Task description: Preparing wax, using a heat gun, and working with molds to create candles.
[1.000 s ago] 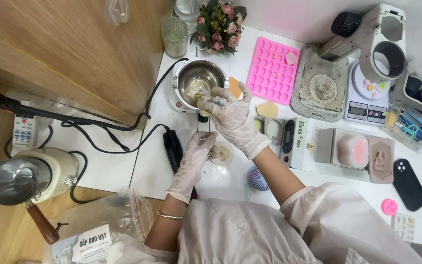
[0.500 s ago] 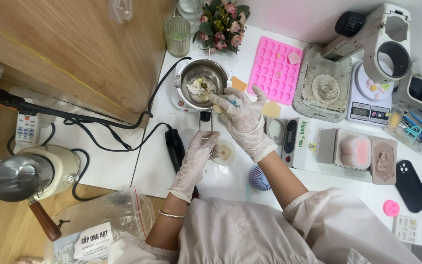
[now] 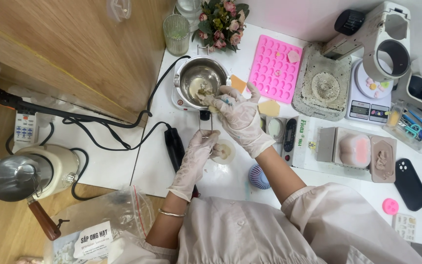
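On the white worktop, head view: both hands gloved in thin pale gloves. Right hand [image 3: 240, 117] reaches over the near rim of a small steel melting pot [image 3: 202, 80], fingers pinched on a small pale lump with a blue speck, held just above the pot's edge. Pot sits on a small white electric warmer, black cord running off to the left; pale residue visible inside the pot. Left hand [image 3: 199, 156] lies below the pot, fingers curled round the pot's thin wire handle [image 3: 205, 128]; grip looks closed, though the fingertips are partly hidden.

Surroundings: pink silicone mould tray [image 3: 275, 68] just right of the pot, 1 pale piece resting on its upper right corner. Grey stone-like block mould [image 3: 324, 88] beside the tray. Digital kitchen scale [image 3: 367, 102] further right, with a white stand arching over it. Flower bunch [image 3: 221, 17] and ribbed glass [image 3: 177, 34] at the top edge. Black phone [image 3: 410, 183] at the right. Kettle with wooden handle [image 3: 25, 178] well apart at the left.
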